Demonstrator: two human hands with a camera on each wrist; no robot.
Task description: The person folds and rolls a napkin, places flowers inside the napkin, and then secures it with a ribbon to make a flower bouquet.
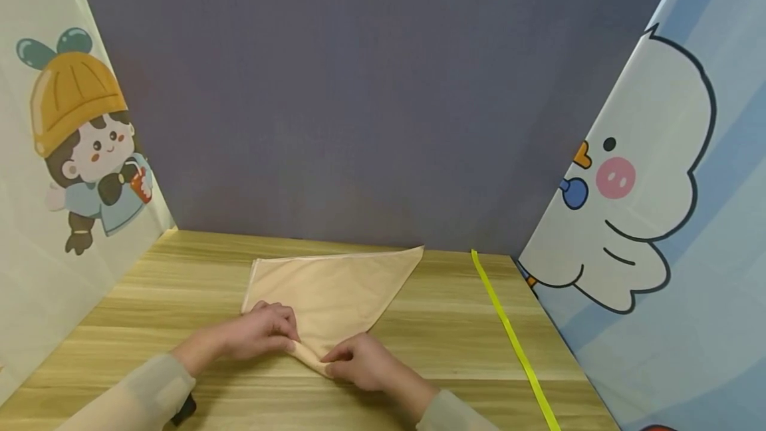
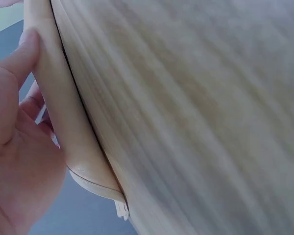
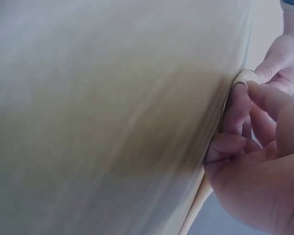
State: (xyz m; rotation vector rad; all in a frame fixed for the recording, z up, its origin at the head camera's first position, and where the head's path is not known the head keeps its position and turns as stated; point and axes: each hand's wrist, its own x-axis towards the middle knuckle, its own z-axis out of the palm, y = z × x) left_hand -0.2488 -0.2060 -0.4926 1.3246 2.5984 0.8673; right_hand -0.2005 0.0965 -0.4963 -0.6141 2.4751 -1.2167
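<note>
A beige cloth (image 1: 335,285) with a stitched hem lies spread on the wooden table, one corner pointing to the far right. Its near edge is turned over into a narrow roll. At the left end of this roll, my left hand (image 1: 263,330) grips it, the thumb (image 2: 25,54) on the near side and the fingers over the top. My right hand (image 1: 362,361) pinches the roll's right end between thumb and forefinger; in the right wrist view the cloth end (image 3: 247,77) shows at the fingertips. A pale hem corner (image 2: 121,208) hangs out below my left palm in the left wrist view.
A bright yellow strip (image 1: 509,331) runs down the right side of the table (image 1: 437,331). Behind stands a dark grey panel (image 1: 335,98), with cartoon-printed panels at left and right. A black object (image 1: 184,411) shows beneath the left sleeve.
</note>
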